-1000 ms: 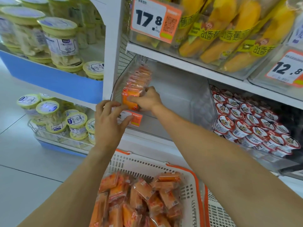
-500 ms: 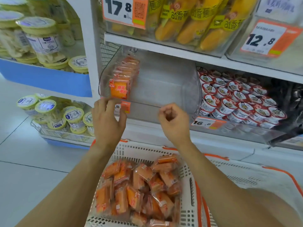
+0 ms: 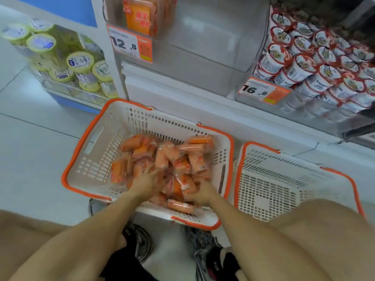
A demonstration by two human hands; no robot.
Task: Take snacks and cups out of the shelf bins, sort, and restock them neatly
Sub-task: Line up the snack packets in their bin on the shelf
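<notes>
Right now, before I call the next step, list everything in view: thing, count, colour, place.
snack packets: a loose pile, too many to count, orange, in the left basket
left basket: one, white with orange rim, on the floor
right basket: one, white with orange rim, beside the left basket, nothing visible inside
shelf packets: a short row, orange, left end of the clear bin
clear bin: one, mostly bare
red cups: many, red and white, bin at right
yellow-lidded tubs: several, far-left rack
price tags: two, white and orange
left hand: in the pile
right hand: in the pile, grip unclear
</notes>
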